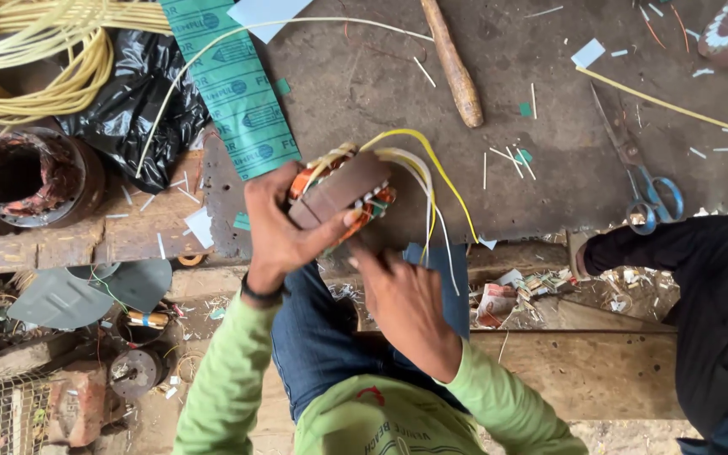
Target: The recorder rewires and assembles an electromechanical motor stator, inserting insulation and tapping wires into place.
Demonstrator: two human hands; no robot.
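Observation:
My left hand (284, 227) grips a small motor stator (343, 190) with copper windings and a brown metal core, held above the edge of a dark workbench (549, 168). White and yellow lead wires (431, 181) loop out of the stator to the right and hang down. My right hand (398, 291) sits just under the stator, fingers touching its lower side and the wires.
A wooden stick (452, 63), blue-handled scissors (646, 190), a green insulation paper strip (238, 84) and paper scraps lie on the bench. A yellow wire coil (35, 50), black plastic bag (141, 97) and a larger stator (31, 177) sit at left. Another person's dark sleeve (701, 278) is at right.

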